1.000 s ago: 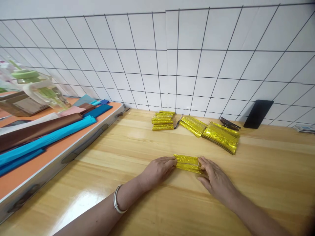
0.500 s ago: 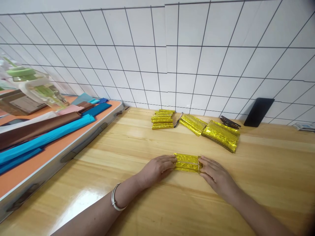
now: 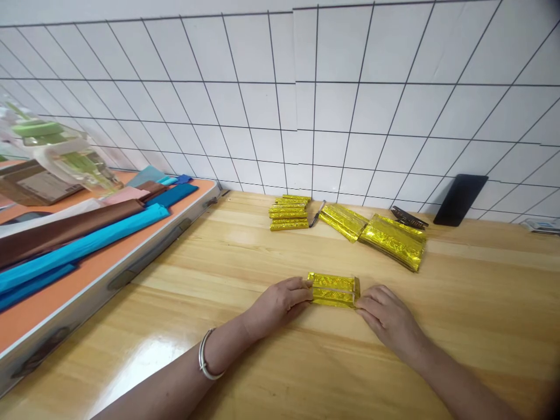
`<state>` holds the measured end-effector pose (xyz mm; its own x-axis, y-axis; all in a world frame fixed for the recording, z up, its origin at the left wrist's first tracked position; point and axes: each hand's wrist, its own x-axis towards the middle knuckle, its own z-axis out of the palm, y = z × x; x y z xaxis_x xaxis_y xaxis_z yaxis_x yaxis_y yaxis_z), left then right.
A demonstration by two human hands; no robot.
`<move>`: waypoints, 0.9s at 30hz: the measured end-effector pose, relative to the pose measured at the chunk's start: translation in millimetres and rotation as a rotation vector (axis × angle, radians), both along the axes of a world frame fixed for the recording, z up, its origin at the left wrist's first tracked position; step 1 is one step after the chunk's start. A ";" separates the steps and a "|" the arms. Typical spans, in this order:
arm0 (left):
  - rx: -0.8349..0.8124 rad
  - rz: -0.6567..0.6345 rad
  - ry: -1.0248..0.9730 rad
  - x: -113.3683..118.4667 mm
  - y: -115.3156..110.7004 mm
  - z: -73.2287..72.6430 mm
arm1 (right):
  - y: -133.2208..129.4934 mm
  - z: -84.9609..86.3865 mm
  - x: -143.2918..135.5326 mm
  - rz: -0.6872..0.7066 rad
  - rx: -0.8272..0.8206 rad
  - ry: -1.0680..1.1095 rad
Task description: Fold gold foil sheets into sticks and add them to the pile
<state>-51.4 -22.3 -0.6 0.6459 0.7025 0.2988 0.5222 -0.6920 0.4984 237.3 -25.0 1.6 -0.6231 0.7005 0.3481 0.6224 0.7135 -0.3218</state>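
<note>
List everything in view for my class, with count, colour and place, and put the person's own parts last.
Foil: 1, gold, between the hands
Strips: several, gold, by the wall
Piles: 2, gold, right of the strips
Pen: 1, dark and pale, beside the strips
Clip: 1, dark, behind the right pile
Slab: 1, black, against the wall
Bottle: 1, green lid, far left
Box: 1, brown, near the bottle
Folded sheets: several, blue, brown, pink, white, on the left
Unclear item: pale, right edge
Bracelet: 1, silver, left wrist
Left hand: 1, at the foil's left end
Right hand: 1, at its right end
</note>
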 end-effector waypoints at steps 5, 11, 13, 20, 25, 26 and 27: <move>0.016 0.010 0.032 1.6 -1.6 -0.9 | -3.3 2.5 -1.9 -0.029 0.011 -0.036; 0.067 0.014 0.111 5.0 -5.7 3.5 | -5.4 -2.5 -4.2 -0.043 0.088 -0.164; 0.103 0.007 0.169 6.0 -7.3 4.4 | -5.5 -4.1 -5.3 -0.033 0.107 -0.223; 0.166 0.027 0.263 6.3 -10.3 3.0 | -2.9 -6.4 -5.1 -0.004 0.100 -0.217; 0.209 0.009 0.272 4.9 -8.5 1.2 | -2.7 -4.8 -5.2 -0.014 0.062 -0.192; 0.213 0.004 0.270 4.5 -8.2 1.0 | -3.0 -4.4 -5.5 -0.018 0.059 -0.187; 0.216 -0.001 0.267 4.2 -7.9 0.9 | -3.2 -4.1 -5.8 -0.020 0.057 -0.180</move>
